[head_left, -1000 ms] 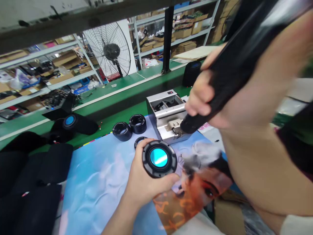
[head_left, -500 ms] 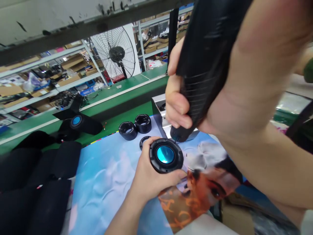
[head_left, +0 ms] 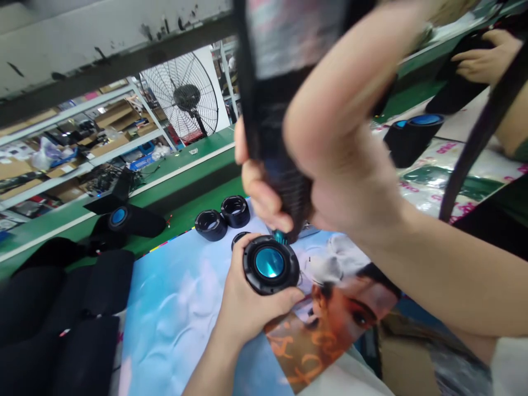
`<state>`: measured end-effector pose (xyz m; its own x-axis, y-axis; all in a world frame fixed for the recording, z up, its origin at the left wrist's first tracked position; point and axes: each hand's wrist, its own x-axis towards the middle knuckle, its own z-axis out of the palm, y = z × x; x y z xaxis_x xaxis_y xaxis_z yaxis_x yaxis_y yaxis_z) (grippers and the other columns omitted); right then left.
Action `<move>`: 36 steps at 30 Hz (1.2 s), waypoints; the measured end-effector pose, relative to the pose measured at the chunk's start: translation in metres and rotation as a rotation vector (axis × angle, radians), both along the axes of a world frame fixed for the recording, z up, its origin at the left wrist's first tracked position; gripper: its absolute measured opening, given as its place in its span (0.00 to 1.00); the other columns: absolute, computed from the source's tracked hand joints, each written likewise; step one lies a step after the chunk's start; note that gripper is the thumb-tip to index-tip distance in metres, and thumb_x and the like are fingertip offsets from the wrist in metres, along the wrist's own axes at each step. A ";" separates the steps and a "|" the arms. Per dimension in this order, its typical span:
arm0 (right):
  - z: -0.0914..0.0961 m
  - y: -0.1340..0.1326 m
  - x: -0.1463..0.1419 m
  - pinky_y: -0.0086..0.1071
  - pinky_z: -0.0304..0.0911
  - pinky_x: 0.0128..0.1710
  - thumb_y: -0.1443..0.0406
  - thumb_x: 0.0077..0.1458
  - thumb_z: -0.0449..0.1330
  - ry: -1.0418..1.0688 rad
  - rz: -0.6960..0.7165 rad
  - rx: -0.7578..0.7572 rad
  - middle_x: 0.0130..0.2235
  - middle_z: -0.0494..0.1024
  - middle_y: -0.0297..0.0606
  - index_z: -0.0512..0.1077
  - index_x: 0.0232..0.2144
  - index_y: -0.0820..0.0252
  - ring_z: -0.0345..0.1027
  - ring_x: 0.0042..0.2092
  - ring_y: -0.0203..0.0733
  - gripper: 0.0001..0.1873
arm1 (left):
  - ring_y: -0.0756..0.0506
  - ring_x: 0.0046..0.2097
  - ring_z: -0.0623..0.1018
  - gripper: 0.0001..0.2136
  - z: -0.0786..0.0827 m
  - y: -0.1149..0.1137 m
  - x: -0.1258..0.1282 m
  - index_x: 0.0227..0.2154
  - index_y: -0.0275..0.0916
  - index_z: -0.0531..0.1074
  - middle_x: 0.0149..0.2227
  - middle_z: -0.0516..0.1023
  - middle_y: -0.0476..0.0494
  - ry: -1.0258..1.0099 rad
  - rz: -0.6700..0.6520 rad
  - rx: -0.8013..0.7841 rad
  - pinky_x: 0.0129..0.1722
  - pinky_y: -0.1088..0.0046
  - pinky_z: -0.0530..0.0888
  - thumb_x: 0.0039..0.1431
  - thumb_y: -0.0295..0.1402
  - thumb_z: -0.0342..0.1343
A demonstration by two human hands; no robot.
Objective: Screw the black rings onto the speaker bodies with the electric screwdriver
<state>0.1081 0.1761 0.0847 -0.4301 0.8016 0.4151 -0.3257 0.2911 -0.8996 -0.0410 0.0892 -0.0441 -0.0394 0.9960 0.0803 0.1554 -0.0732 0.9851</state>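
My left hand (head_left: 251, 302) is wrapped around a round black speaker (head_left: 251, 264) with a shiny blue disc in its top face, held upright over the printed sheet. In my right hand (head_left: 330, 165) is a black electric screwdriver (head_left: 280, 115), pointing down and blurred by motion. Its teal nose is at the far rim of the speaker; whether the bit touches a screw is hidden. Just behind the speaker stand two black rings (head_left: 210, 224), and a third dark round part shows partly behind my left fingers.
Black cloth-covered cylinders (head_left: 94, 286) lie along the left, near another blue-ended speaker (head_left: 138, 219). A metal fixture is partly hidden behind my right hand. At the upper right a co-worker's hand (head_left: 489, 58) is by more black speakers (head_left: 414, 137). A fan (head_left: 185, 96) stands behind the bench.
The screwdriver and my right hand have moved left, and the tool now stands more upright, its teal nose at the speaker's rim. The view has turned slightly right, bringing the co-worker's hand into sight.
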 end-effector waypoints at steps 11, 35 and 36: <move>-0.076 0.053 0.021 0.31 0.52 0.11 0.39 0.48 0.75 0.291 -0.374 0.018 0.18 0.68 0.31 0.67 0.26 0.56 0.59 0.15 0.36 0.32 | 0.38 0.52 0.81 0.40 -0.001 0.003 0.003 0.54 0.42 0.67 0.52 0.80 0.43 -0.048 0.031 -0.048 0.53 0.64 0.76 0.36 0.37 0.78; -0.075 0.044 0.021 0.32 0.52 0.08 0.34 0.44 0.73 0.201 -0.323 -0.013 0.17 0.67 0.31 0.67 0.25 0.55 0.58 0.13 0.38 0.35 | 0.43 0.45 0.77 0.46 0.007 0.005 0.001 0.52 0.45 0.64 0.44 0.79 0.53 -0.172 0.025 -0.211 0.46 0.71 0.74 0.22 0.13 0.67; -0.067 0.039 0.023 0.33 0.53 0.09 0.33 0.42 0.73 0.219 -0.318 -0.022 0.17 0.67 0.30 0.68 0.25 0.55 0.57 0.13 0.38 0.36 | 0.43 0.45 0.77 0.47 0.008 0.006 0.001 0.52 0.45 0.64 0.43 0.79 0.53 -0.180 0.024 -0.221 0.45 0.71 0.74 0.22 0.12 0.68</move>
